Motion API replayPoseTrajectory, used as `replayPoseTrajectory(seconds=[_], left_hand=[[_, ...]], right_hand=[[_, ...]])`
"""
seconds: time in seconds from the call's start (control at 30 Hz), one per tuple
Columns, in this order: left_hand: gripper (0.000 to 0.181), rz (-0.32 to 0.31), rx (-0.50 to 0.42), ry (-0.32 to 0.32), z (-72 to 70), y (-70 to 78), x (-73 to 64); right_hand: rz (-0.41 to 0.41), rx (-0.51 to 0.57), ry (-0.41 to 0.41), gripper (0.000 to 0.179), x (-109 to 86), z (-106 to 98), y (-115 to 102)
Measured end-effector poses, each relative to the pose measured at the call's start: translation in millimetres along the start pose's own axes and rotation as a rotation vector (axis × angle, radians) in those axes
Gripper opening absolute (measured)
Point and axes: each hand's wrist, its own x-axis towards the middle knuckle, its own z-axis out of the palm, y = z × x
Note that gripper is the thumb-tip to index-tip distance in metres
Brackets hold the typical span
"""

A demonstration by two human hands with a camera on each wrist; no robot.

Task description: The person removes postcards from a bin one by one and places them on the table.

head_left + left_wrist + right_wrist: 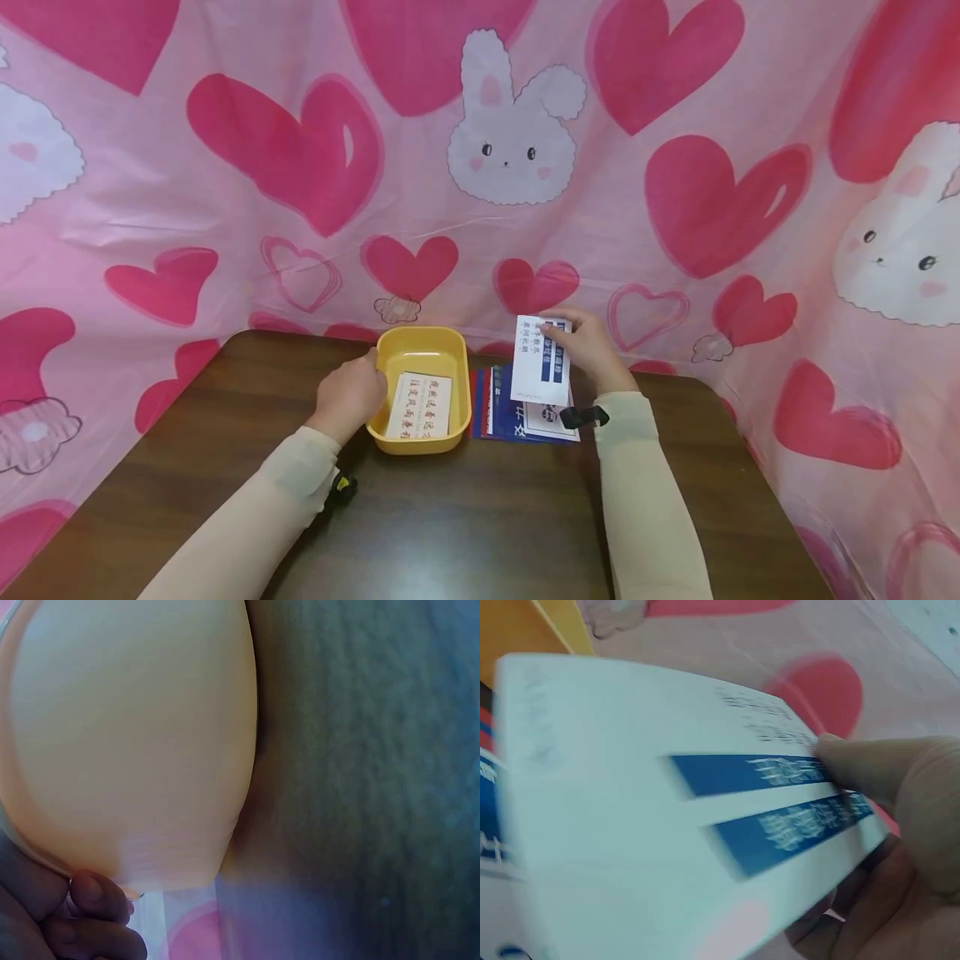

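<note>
At the left, my left hand [347, 395] grips the rim of a yellow plastic tub [422, 345], whose outer wall [135, 742] fills much of the left wrist view with curled fingers at its edge. White cards with red writing [422, 407] lie in the tub. My right hand [588, 343] pinches a white card with blue bands [531, 371], thumb on its printed face and fingers behind. Beneath that card, a spread of blue, red and white cards [504, 427] lies on the table, partly covered by it.
The dark wooden table [450, 525] runs up to a pink cloth [315, 200] with hearts and rabbits at the back and sides. Small dark devices [585, 417] are worn at both wrists. The tub stands just left of the spread cards.
</note>
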Motion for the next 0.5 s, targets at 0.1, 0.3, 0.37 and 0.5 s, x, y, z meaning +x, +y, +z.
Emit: replayPoseTrajectory(seconds=[0.1,0.3,0.37,0.5], left_hand=[[0.066,0.000,0.002,0.001,-0.6,-0.2,-0.4],[0.065,0.006,0.000,-0.011,0.4,-1.2,-0.5],[0.064,0.008,-0.006,-0.017,0.7,-1.2,0.2],[0.065,0.002,-0.014,-0.016,0.7,-0.3,1.6]], right_hand=[[0.011,-0.002,-0.028,0.040,-0.4,-12.1,8.4],[0.077,-0.031,-0.031,0.043,-2.1,-34.8,33.8],[0.095,-0.067,-0.038,0.043,-2.1,-40.1,42.3],[0.110,-0.114,-0.050,0.042,1.2,-42.2,56.5]])
